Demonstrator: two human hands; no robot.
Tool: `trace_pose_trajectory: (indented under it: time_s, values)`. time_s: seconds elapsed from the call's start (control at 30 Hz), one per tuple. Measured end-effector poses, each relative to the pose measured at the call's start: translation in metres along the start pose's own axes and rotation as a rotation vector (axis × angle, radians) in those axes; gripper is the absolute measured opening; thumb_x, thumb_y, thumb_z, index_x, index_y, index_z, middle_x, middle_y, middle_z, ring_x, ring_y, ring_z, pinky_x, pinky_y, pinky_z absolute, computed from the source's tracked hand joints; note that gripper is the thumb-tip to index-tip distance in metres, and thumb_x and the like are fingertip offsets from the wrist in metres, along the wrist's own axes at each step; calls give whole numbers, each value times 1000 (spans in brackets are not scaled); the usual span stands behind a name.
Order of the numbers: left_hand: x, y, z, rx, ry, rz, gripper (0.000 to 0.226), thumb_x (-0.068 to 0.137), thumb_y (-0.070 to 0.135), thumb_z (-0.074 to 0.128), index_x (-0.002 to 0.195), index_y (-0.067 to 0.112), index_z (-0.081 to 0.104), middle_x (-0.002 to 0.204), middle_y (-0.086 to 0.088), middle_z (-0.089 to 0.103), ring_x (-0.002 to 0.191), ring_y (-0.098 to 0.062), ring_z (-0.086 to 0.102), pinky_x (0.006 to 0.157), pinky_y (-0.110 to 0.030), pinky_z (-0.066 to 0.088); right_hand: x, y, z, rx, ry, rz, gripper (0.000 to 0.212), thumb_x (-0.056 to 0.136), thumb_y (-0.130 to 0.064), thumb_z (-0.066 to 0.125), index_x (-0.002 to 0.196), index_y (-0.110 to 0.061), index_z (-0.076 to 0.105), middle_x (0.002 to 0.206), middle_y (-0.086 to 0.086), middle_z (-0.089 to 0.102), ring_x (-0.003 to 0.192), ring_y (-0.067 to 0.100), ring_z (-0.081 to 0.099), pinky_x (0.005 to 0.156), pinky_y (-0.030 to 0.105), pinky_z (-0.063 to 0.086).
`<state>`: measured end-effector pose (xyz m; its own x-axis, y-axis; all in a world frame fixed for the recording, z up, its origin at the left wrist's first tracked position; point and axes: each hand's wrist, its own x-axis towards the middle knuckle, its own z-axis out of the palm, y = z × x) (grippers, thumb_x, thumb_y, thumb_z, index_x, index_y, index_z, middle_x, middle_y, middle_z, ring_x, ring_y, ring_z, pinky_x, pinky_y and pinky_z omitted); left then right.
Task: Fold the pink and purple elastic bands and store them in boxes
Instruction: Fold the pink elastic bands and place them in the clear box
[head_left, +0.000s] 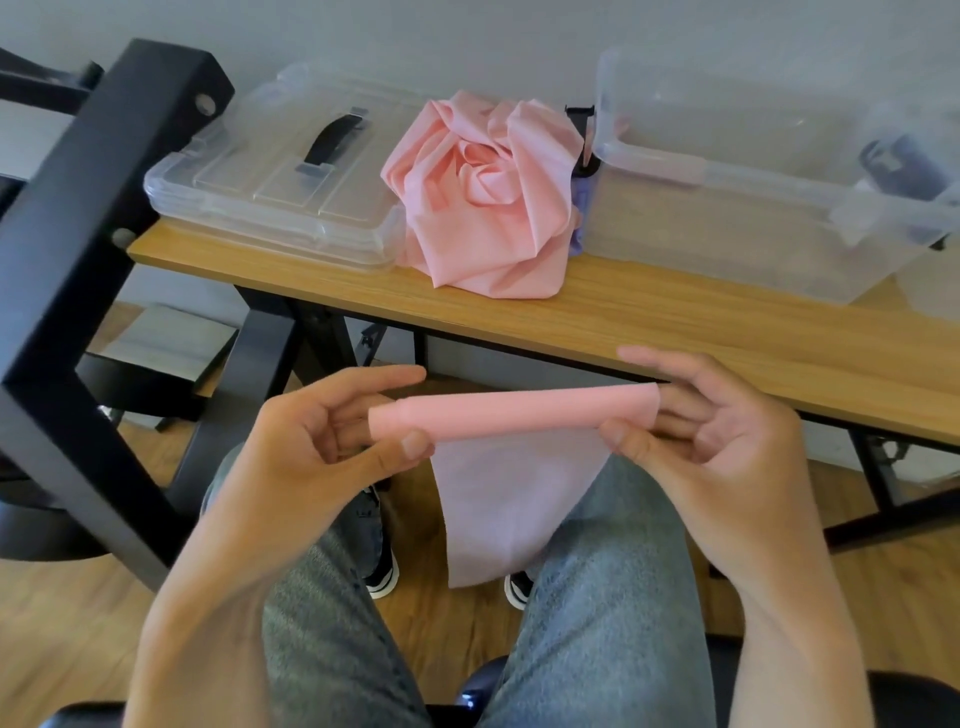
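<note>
I see both hands held over the lap at about 6 o'clock, grasping a pink band (511, 415) rolled into a tube. My left hand (322, 441) pinches its left end between thumb and curled fingers, index finger stretched out straight. My right hand (711, 431) pinches the right end the same way. The band's loose tail hangs down between the knees. At 12 o'clock, on the surface (675, 322), lies a crumpled pink pile (483, 192) between a clear lid (280, 171) and a clear box (753, 182).
</note>
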<state>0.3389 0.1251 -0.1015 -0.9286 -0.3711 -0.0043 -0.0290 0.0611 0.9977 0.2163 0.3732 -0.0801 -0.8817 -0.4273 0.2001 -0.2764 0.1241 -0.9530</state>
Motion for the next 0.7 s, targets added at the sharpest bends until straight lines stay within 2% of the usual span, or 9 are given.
trace_pose_trajectory:
  time_s: [0.13, 0.23, 0.33, 0.43, 0.5, 0.53, 0.6, 0.67, 0.7]
  values:
    - [1, -3, 0, 147, -90, 18, 40, 76, 11, 77, 115, 19, 74, 104, 7, 79, 98, -13, 75, 80, -21, 60, -1, 3, -3, -65, 28, -25, 35, 80, -6, 81, 107, -26, 75, 99, -17, 79, 96, 5, 76, 84, 19, 59]
    - [1, -4, 2, 29, -99, -46, 32, 81, 12, 70, 114, 13, 73, 87, -9, 79, 77, -21, 77, 67, -25, 63, -1, 4, -2, -113, 1, -45, 22, 86, -11, 77, 103, -24, 75, 96, -11, 80, 90, 8, 77, 78, 19, 60]
    - [1, -4, 2, -12, -72, -53, 32, 84, 11, 66, 116, 11, 72, 69, -16, 73, 57, -25, 72, 56, -25, 61, -1, 4, 1, -44, -37, -19, 13, 92, -18, 68, 105, -19, 70, 86, 1, 78, 74, 17, 78, 65, 28, 62]
    - [1, -4, 4, -60, -68, -47, 36, 82, 6, 67, 117, 12, 72, 79, -16, 77, 68, -27, 77, 63, -32, 65, -1, 5, 4, -22, -83, -26, 11, 97, -18, 63, 109, -19, 64, 76, 10, 74, 65, 22, 76, 59, 35, 62]
    - [1, -6, 4, -78, -37, -44, 39, 80, 4, 69, 118, 11, 71, 90, -14, 79, 81, -28, 78, 72, -36, 65, -1, 5, 5, 36, -90, -27, 14, 97, -11, 63, 111, -15, 62, 82, 10, 77, 73, 24, 78, 65, 34, 64]
    - [1, -5, 5, -100, -15, -48, 39, 79, 8, 71, 118, 11, 72, 94, -13, 79, 85, -28, 78, 74, -35, 65, -1, 5, 5, 61, -95, -23, 16, 96, -8, 64, 112, -12, 62, 88, 9, 78, 79, 24, 79, 69, 34, 64]
    - [2, -5, 4, -146, 15, -55, 41, 77, 30, 82, 115, 14, 76, 98, -13, 79, 88, -28, 78, 75, -33, 64, -1, 4, 5, 110, -116, -11, 21, 94, -10, 66, 114, -8, 62, 101, 8, 79, 90, 25, 79, 74, 33, 64]
    - [2, -2, 4, -168, 25, -53, 55, 69, 55, 86, 112, 22, 79, 100, -13, 79, 88, -29, 78, 75, -31, 64, -1, 4, 7, 135, -124, -13, 25, 92, -19, 66, 113, -5, 62, 106, 8, 78, 92, 25, 79, 73, 35, 65]
    - [2, -2, 4, -167, 39, -48, 52, 68, 55, 86, 110, 25, 80, 100, -13, 79, 87, -30, 78, 74, -31, 64, 0, 4, 7, 123, -115, -22, 25, 93, -21, 64, 111, -5, 63, 105, 8, 79, 90, 25, 79, 72, 36, 65]
